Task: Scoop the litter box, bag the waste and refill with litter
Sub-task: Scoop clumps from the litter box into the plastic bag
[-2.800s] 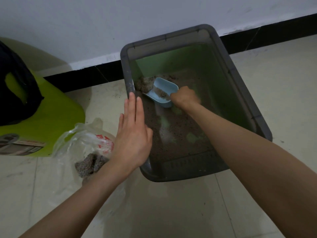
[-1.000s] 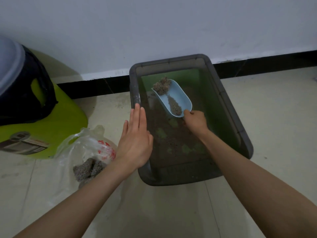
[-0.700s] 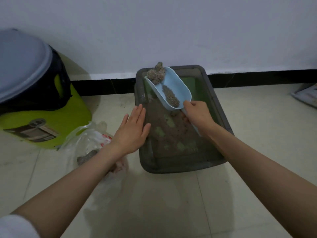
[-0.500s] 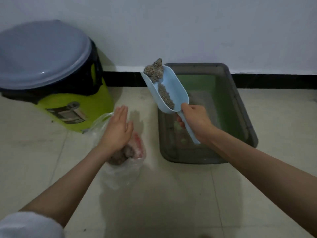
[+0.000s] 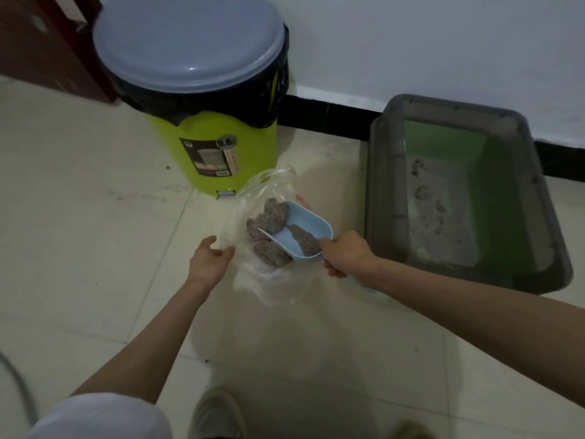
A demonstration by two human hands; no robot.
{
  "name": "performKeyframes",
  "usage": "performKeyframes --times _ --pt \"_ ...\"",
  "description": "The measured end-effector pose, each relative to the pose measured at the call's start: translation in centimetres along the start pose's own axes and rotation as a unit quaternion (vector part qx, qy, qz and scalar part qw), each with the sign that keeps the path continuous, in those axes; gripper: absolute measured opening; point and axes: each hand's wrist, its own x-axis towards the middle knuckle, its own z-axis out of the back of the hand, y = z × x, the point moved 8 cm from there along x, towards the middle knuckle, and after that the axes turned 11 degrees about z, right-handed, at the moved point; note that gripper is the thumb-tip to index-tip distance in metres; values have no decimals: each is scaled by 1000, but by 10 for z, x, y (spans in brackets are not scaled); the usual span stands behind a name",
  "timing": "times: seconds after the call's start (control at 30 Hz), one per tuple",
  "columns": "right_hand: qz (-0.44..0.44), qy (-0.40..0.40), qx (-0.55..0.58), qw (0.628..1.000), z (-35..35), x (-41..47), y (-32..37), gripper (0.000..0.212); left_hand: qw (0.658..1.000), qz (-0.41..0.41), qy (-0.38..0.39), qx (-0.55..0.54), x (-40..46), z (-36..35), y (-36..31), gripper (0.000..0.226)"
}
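A clear plastic bag (image 5: pixel 272 280) lies on the floor tiles with grey waste clumps (image 5: pixel 269 221) inside it. My right hand (image 5: pixel 346 256) grips the handle of a light blue scoop (image 5: pixel 302 231), whose mouth is tipped into the bag opening with loose litter still in its bowl. My left hand (image 5: pixel 209 261) pinches the bag's left edge and holds it apart. To the right stands the grey litter box (image 5: pixel 380 198) with a green inner wall and a thin layer of grey litter (image 5: pixel 440 223).
A lime-green pedal bin (image 5: pixel 221 147) with a grey lid and black liner stands just behind the bag. A white wall with a black skirting runs along the back. Dark wooden furniture (image 5: pixel 41 49) is at the far left. My shoe (image 5: pixel 215 413) shows at the bottom.
My right hand lifted the loaded scoop out of the litter box and swung it left into the bag. My left hand left the box rim and took the bag's edge.
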Motion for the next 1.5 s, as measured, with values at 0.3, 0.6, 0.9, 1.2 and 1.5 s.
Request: performKeyframes --times 0.3,0.6,0.9,1.2,1.5 --pt "144 67 -389 908 -7 1 80 30 997 -26 -53 -44 -1 14 -4 11" --pt "222 39 -541 810 9 -6 121 12 997 -48 -51 -25 -3 18 -7 10" --pt "165 -40 -229 959 86 -2 80 42 981 -144 -83 104 -24 24 -37 17" --pt "122 -244 69 960 205 -29 7 33 858 -433 -21 276 -112 -53 -165 42" --pt "-113 -190 215 951 209 -11 -135 29 782 -458 -1 423 -152 -193 -247 61"
